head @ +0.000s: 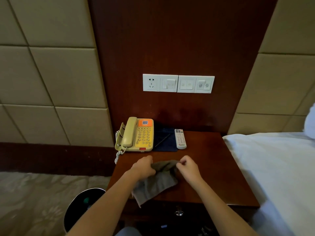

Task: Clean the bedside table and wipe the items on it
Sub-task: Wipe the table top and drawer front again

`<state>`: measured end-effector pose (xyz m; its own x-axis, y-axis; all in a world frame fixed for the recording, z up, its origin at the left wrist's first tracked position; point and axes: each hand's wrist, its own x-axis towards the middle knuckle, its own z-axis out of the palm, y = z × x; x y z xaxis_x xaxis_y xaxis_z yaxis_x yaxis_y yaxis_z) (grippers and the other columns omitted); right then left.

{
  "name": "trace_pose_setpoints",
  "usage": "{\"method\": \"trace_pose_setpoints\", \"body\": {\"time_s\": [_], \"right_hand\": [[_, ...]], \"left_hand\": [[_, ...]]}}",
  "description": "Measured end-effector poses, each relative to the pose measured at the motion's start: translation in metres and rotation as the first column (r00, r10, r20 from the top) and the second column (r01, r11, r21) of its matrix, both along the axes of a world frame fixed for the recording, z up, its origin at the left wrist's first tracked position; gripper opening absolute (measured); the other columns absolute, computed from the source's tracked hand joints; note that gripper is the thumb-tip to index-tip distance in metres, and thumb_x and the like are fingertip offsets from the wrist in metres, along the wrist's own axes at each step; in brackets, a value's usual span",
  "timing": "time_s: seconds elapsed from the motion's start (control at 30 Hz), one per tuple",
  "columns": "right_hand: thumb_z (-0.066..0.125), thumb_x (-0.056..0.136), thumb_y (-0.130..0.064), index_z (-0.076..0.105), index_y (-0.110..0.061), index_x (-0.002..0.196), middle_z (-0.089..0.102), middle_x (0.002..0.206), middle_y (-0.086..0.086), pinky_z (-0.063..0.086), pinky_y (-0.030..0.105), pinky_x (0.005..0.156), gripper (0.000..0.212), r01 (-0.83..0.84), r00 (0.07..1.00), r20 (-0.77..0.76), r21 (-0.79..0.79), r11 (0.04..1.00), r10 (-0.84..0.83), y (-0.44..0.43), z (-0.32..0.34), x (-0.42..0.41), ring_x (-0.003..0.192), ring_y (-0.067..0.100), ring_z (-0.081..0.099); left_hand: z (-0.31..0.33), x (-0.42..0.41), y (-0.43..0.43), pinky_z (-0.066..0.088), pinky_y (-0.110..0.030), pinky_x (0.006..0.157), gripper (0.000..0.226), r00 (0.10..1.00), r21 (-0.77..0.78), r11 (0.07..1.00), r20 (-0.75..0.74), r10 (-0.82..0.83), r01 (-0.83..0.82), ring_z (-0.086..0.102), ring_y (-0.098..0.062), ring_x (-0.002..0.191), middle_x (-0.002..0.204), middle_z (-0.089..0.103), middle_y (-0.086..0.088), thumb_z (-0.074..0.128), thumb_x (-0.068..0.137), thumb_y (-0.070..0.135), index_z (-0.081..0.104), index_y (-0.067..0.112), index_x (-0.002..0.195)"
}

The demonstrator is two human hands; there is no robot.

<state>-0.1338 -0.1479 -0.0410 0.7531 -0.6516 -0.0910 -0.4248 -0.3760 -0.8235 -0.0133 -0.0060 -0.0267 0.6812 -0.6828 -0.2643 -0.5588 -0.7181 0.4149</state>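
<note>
A grey cloth (156, 183) hangs between my two hands above the front of the dark wooden bedside table (213, 167). My left hand (144, 167) grips the cloth's upper left edge, and my right hand (188, 166) pinches its upper right edge. At the back of the table stand a yellow telephone (136, 135) with a coiled cord, a dark blue pad (164, 138) with a pen on it, and a white remote control (180, 139).
A white bed (276, 167) borders the table on the right. A black waste bin (81, 206) stands on the carpet at the lower left. White wall switches and a socket (178, 83) sit on the wooden panel above. A drawer knob (179, 213) shows below the tabletop.
</note>
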Motion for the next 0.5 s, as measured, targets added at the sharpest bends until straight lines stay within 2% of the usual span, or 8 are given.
{"method": "trace_pose_setpoints", "body": {"time_s": [0.07, 0.13, 0.23, 0.33, 0.43, 0.5], "right_hand": [[0.056, 0.088, -0.011, 0.056, -0.011, 0.087, 0.058, 0.087, 0.004, 0.052, 0.036, 0.076, 0.001, 0.062, 0.993, 0.095, 0.069, 0.996, -0.068, -0.004, 0.023, -0.005, 0.084, 0.021, 0.059], [0.057, 0.087, -0.009, 0.057, -0.014, 0.087, 0.06, 0.09, 0.005, 0.054, 0.042, 0.082, 0.004, 0.091, 0.979, 0.176, 0.092, 0.992, -0.107, -0.008, 0.045, -0.012, 0.088, 0.023, 0.061], [0.055, 0.089, -0.006, 0.057, -0.015, 0.092, 0.059, 0.089, 0.002, 0.049, 0.029, 0.07, 0.009, 0.09, 0.964, 0.246, 0.042, 0.995, -0.098, -0.011, 0.075, -0.026, 0.086, 0.017, 0.058], [0.052, 0.091, -0.005, 0.057, -0.015, 0.096, 0.059, 0.088, 0.0, 0.042, 0.023, 0.064, 0.012, 0.087, 0.943, 0.322, 0.005, 0.996, -0.085, -0.012, 0.098, -0.039, 0.082, 0.013, 0.056], [0.049, 0.092, -0.005, 0.054, -0.022, 0.093, 0.06, 0.089, -0.001, 0.041, 0.025, 0.066, 0.018, 0.114, 0.927, 0.363, -0.025, 0.993, -0.097, -0.018, 0.113, -0.049, 0.083, 0.014, 0.056], [0.049, 0.091, -0.005, 0.052, -0.028, 0.086, 0.06, 0.087, -0.002, 0.041, 0.028, 0.068, 0.023, 0.126, 0.927, 0.361, -0.053, 0.991, -0.099, -0.023, 0.118, -0.055, 0.082, 0.016, 0.056]], "left_hand": [[0.015, 0.0, 0.002, 0.037, -0.027, 0.066, 0.026, 1.0, -0.077, 0.997, -0.026, -0.011, 0.009, 0.048, -0.017, 0.088, 0.095, 0.05, -0.003, 0.065, 0.083, 0.018, 0.039, 0.022, 0.08], [0.034, -0.002, 0.006, 0.039, -0.026, 0.067, 0.024, 0.999, -0.087, 0.996, -0.02, -0.039, 0.038, 0.049, -0.016, 0.088, 0.092, 0.051, 0.0, 0.068, 0.083, 0.024, 0.044, 0.022, 0.084], [0.062, -0.007, 0.01, 0.046, -0.033, 0.083, 0.031, 0.996, -0.028, 0.995, 0.007, -0.091, 0.091, 0.054, -0.02, 0.1, 0.103, 0.056, -0.002, 0.068, 0.084, 0.034, 0.058, 0.016, 0.107], [0.091, -0.016, 0.017, 0.043, -0.027, 0.078, 0.036, 0.992, -0.013, 0.992, 0.008, -0.123, 0.124, 0.053, -0.016, 0.094, 0.099, 0.058, -0.003, 0.066, 0.085, 0.037, 0.063, 0.01, 0.109], [0.117, -0.02, 0.028, 0.043, -0.026, 0.084, 0.041, 0.982, -0.022, 0.991, -0.131, -0.136, 0.135, 0.053, -0.015, 0.098, 0.102, 0.057, -0.001, 0.064, 0.086, 0.042, 0.061, 0.011, 0.113], [0.129, -0.019, 0.034, 0.042, -0.031, 0.097, 0.038, 0.935, 0.001, 0.991, -0.33, -0.128, 0.135, 0.053, -0.017, 0.109, 0.111, 0.058, 0.0, 0.064, 0.086, 0.04, 0.059, 0.016, 0.115]]}}
